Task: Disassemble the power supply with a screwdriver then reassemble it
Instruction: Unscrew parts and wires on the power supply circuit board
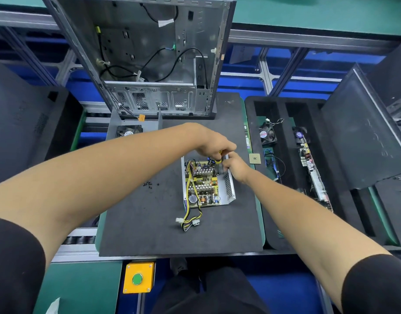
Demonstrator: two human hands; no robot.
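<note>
Black foam mat [149, 211]: work surface under both hands; it carries the power supply and the loose screws.
Power supply [208, 184]: cover off, circuit board exposed, lying flat on the mat directly below and just nearer the person than the two hands. Its far end sits under the fingers of both hands.
Left hand [212, 141]: fingers curled down around the top of the screwdriver handle, above the far end of the power supply.
Right hand [236, 165]: fingers curled, gripping at the far right wall of the power supply, just beside the screwdriver shaft and touching the left hand's fingertips. Whether it pinches the shaft or the metal wall cannot be told.
Screwdriver [218, 160]: yellow and black handle, held roughly upright between the two hands, dark shaft pointing down into the far right corner of the power supply.
Cable bundle [189, 220]: yellow and black wires with white plugs, trailing out of the power supply's near end, toward the person from both hands.
Screws [149, 184]: small black cluster on the mat, left of the power supply and below the left forearm.
Lid with fan [129, 131]: grey metal, at the mat's far left corner, beyond the left forearm.
Computer case [149, 57]: open, beyond both hands at the mat's far edge.
Chip [254, 158]: square, just right of the right hand.
</note>
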